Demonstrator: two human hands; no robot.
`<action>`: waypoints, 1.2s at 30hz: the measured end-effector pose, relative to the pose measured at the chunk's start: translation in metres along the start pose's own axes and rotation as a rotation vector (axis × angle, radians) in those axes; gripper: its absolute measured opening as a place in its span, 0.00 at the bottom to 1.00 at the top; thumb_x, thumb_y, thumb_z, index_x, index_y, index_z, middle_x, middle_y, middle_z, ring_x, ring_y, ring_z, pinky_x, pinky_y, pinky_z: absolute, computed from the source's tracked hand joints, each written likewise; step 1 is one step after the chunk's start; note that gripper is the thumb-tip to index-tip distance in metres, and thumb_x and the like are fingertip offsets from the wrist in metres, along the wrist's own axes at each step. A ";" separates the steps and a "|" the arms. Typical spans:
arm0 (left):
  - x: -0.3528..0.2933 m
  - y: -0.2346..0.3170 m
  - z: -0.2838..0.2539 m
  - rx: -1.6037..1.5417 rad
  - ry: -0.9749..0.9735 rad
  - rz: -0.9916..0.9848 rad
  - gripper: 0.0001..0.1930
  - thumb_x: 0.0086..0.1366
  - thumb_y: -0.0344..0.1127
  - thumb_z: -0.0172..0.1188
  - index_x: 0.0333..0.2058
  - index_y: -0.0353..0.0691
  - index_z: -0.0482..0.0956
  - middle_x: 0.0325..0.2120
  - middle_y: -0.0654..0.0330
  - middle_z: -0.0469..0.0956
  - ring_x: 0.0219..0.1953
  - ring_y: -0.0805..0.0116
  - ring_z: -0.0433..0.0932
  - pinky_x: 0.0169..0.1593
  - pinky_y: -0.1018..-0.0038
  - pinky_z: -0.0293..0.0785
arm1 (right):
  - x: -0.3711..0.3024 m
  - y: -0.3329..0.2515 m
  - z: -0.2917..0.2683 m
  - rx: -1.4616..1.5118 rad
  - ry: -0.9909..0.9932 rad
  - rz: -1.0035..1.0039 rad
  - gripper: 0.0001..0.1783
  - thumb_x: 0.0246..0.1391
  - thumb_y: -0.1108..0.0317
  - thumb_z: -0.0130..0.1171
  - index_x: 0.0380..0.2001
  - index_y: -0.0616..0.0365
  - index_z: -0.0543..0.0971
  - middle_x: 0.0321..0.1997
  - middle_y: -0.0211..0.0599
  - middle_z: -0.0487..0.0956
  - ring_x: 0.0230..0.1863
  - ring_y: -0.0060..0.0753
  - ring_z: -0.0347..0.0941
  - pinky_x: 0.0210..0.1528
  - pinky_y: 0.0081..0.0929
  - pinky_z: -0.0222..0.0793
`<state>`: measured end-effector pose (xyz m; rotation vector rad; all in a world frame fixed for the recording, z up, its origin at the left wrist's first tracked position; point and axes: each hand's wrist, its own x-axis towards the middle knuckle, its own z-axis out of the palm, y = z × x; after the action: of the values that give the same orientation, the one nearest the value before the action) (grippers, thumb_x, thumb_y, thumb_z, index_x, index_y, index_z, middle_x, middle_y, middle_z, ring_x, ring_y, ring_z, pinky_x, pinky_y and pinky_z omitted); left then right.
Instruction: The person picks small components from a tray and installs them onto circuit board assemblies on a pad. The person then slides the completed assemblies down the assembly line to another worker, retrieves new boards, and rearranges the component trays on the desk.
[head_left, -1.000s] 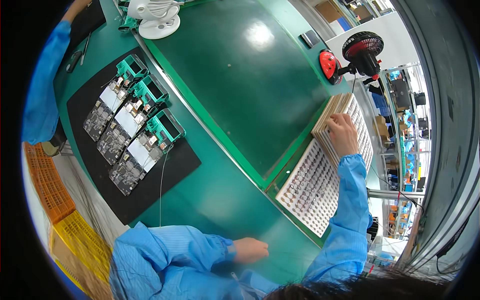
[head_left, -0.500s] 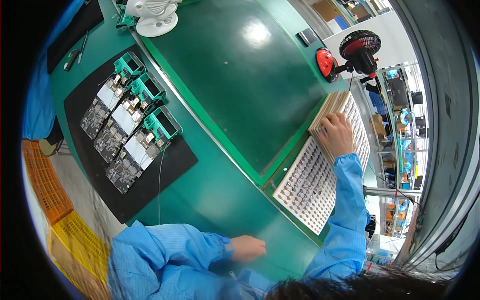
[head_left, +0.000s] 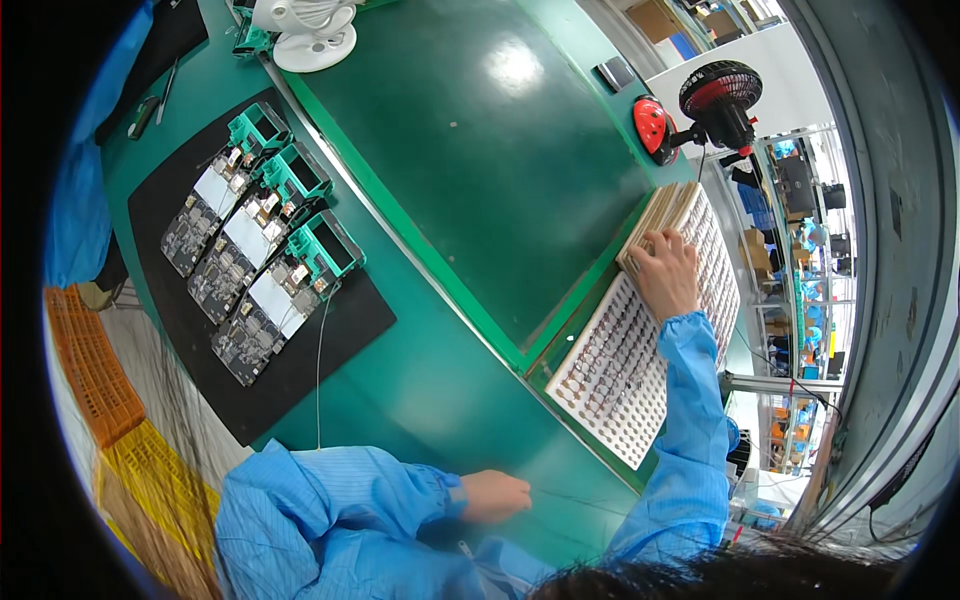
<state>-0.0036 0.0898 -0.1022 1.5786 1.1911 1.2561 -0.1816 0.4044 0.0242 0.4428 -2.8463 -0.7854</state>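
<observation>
My right hand (head_left: pixel 667 280) reaches over a stack of white trays (head_left: pixel 718 225) at the right. Its fingers are bent down onto the trays' left part, with the tips close together; anything between them is too small or hidden to make out. Below this hand lies a white tray (head_left: pixel 610 365) with rows of small round metallic pieces, tilted to the table's edges. My left hand (head_left: pixel 495 497) rests closed like a loose fist above the green table near my body, with nothing showing in it.
On a black mat (head_left: pixel 345 335) at the left lie several circuit boards (head_left: pixel 255 325) with teal frames (head_left: pixel 325 248). A white fan (head_left: pixel 313 45) stands at the far left, a black fan (head_left: pixel 720 95) on a red base at the far right. A thin cable (head_left: pixel 321 380) crosses the mat.
My right hand has shifted slightly left over the tray stack, and its forearm with it. My left hand has stayed where it was.
</observation>
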 end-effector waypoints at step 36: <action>0.002 0.011 0.001 0.222 0.151 0.015 0.09 0.63 0.25 0.53 0.40 0.36 0.80 0.29 0.58 0.77 0.29 0.67 0.79 0.34 0.73 0.76 | -0.211 -0.166 -0.413 0.653 1.036 0.809 0.64 0.37 0.48 0.73 0.67 0.63 0.43 0.55 0.58 0.70 0.45 0.39 0.74 0.44 0.27 0.69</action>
<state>0.0001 0.0891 -0.0915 1.6765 1.4597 1.3083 0.1510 0.1401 0.2744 -0.2212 -1.8902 0.4412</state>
